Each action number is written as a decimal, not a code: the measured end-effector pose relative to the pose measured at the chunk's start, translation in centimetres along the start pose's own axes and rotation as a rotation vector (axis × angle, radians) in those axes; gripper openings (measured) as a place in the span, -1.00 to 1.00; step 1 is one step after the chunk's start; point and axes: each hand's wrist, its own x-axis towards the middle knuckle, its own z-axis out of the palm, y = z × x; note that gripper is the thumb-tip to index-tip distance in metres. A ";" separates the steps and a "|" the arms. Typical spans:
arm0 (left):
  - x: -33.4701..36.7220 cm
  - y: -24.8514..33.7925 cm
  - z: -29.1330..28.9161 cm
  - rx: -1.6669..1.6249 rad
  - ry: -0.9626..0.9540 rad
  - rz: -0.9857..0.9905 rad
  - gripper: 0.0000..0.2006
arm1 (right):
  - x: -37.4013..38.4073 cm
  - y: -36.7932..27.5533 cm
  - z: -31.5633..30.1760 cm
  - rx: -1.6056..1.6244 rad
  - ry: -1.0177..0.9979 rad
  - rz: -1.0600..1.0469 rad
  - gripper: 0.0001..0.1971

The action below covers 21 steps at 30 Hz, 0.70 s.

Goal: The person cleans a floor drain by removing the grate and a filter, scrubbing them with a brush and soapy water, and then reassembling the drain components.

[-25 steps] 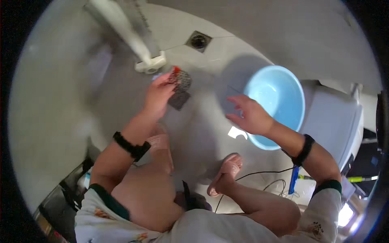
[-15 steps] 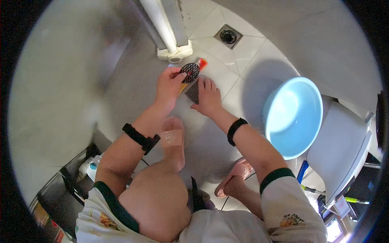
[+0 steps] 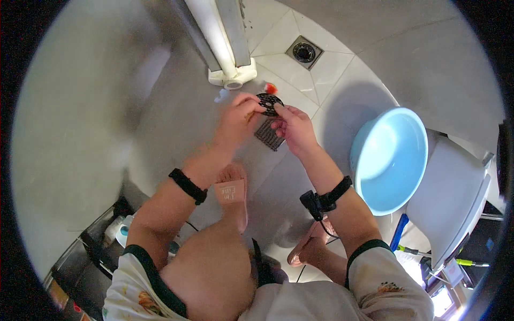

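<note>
A round black perforated drain strainer (image 3: 269, 104) is held just above the floor between both my hands. My left hand (image 3: 235, 120) pinches its left edge. My right hand (image 3: 299, 131) has its thumb and fingers closed on the right edge. Partly under the right fingers, a square dark metal drain grate (image 3: 269, 135) lies on the tiles. Just beyond the strainer is a small blurred red-and-white object (image 3: 270, 88), its kind unclear. The uncovered floor drain (image 3: 304, 52) sits farther off, its square frame set in the tiles.
A light blue basin (image 3: 393, 160) stands to the right, beside a white stool-like piece (image 3: 450, 198). A white post foot (image 3: 233, 77) rises ahead, with a pale wet-looking spot (image 3: 221, 96) near it. My pink slippers (image 3: 232, 192) are on the floor below.
My right hand has lifted off the square grate and taken the strainer's right edge. The strainer has shifted slightly right and nearer. The yellow strip beside my left hand is now mostly hidden.
</note>
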 end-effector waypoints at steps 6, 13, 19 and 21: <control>-2.0 -2.8 0.2 -0.180 0.105 -0.190 -0.81 | 6.4 0.6 -4.1 -0.245 0.080 -0.119 -0.67; -5.0 -5.3 -1.8 -0.224 0.112 -0.253 -0.84 | 17.4 -4.5 -10.7 -1.838 0.241 -0.586 -0.48; -5.5 -5.5 -4.3 -0.176 0.078 -0.366 -0.85 | 20.8 -5.7 -12.1 -2.131 0.200 -0.537 -0.48; -5.3 -6.0 -4.8 -0.226 0.085 -0.406 -0.86 | 20.1 -4.3 -10.8 -2.153 0.175 -0.493 -0.47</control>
